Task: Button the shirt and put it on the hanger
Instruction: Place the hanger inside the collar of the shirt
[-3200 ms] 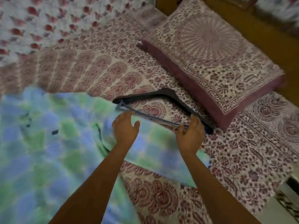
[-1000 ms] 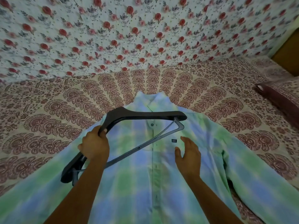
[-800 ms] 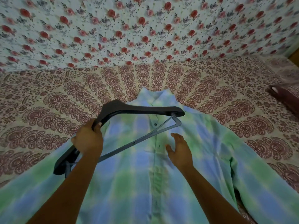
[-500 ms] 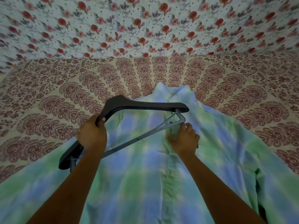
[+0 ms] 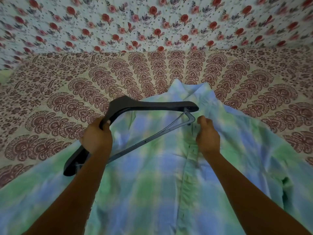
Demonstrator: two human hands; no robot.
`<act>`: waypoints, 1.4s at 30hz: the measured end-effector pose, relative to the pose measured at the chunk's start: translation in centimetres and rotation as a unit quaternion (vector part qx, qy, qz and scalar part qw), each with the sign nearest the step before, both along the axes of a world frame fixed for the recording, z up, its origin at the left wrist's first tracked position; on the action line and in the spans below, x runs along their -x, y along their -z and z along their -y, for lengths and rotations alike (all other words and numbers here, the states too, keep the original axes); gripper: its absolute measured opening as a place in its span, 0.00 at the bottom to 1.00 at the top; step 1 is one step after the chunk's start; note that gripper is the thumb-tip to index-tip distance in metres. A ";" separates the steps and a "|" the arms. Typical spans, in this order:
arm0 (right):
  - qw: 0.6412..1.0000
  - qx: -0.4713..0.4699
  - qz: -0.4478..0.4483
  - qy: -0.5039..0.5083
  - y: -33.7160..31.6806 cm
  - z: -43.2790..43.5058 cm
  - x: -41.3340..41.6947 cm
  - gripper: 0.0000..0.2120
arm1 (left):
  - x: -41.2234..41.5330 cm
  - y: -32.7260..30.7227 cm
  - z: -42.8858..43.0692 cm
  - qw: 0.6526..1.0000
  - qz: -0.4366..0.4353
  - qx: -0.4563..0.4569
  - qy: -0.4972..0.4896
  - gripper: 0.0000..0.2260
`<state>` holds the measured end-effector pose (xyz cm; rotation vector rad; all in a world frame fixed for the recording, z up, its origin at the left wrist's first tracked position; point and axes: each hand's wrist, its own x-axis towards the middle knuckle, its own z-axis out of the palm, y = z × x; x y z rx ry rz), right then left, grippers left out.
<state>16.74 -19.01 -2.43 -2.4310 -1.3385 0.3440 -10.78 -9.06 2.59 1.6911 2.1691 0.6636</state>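
Observation:
A green and blue checked shirt (image 5: 160,184) lies face up on the bed, collar (image 5: 191,89) pointing away from me, its front placket buttoned as far as I can see. My left hand (image 5: 96,137) grips a black hanger (image 5: 152,106) by its left arm and holds it tilted above the shirt's chest. The hanger's thin grey bar (image 5: 152,137) crosses the shirt diagonally. My right hand (image 5: 207,135) pinches the shirt's fabric beside the placket, just below the collar and next to the hanger's right tip.
The bed is covered with a cream sheet (image 5: 67,99) printed with maroon fan motifs. Behind it hangs a white cloth (image 5: 152,22) with red roses. The shirt's sleeves spread out to the lower left and right.
My right hand went from lying flat on the shirt's chest to gripping the fabric near the collar. The hanger stays in my left hand over the shirt. The view shifted left.

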 end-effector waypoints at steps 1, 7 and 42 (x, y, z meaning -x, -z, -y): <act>1.000 0.005 0.005 -0.023 0.0 0.2 -0.4 0.18 | 0.1 0.1 0.0 1.000 -0.006 -0.003 0.003 0.11; 0.993 0.102 0.042 -0.050 1.0 -0.4 -0.5 0.17 | 0.0 0.2 0.3 1.000 -0.026 -0.004 0.002 0.11; 0.896 -0.236 -0.372 0.058 -0.3 -2.0 -4.2 0.12 | -19.6 1.8 -0.6 0.977 -0.016 0.019 0.212 0.12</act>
